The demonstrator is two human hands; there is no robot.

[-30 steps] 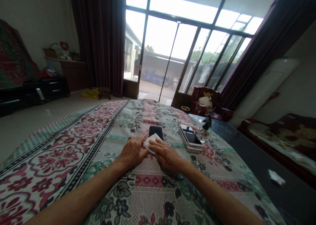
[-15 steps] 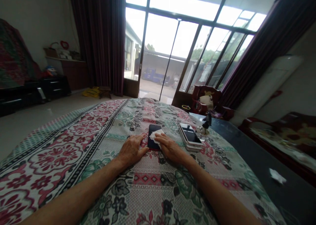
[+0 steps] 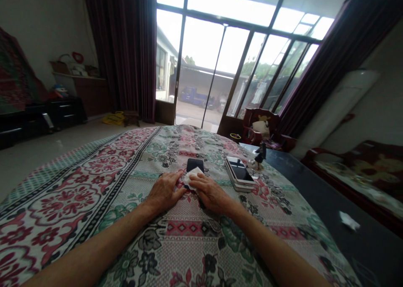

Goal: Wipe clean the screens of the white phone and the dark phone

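Observation:
A dark smartphone point(image 3: 195, 164) lies flat on the patterned cloth in front of me, its lower half mostly covered. My left hand point(image 3: 165, 189) steadies it, thumb and fingertips against the left side and lower corner. Under the fingers of my right hand point(image 3: 210, 191) is a crumpled white tissue point(image 3: 192, 177), pressed onto the phone's screen. To the right of that hand, apart from it, sits a stack of light-framed devices, the top one a white tablet point(image 3: 241, 170) with a dark glossy screen.
The flowered cloth point(image 3: 185, 228) covers the surface under my arms. Beyond the stack stands a small dark figurine point(image 3: 260, 154). Another crumpled tissue point(image 3: 349, 221) lies on the dark surface at right. A wooden armchair point(image 3: 260, 125) and glass doors are farther back.
My right hand has slid the tissue left and slightly towards me across the phone, baring more of its upper part. My left hand keeps its place at the phone's edge.

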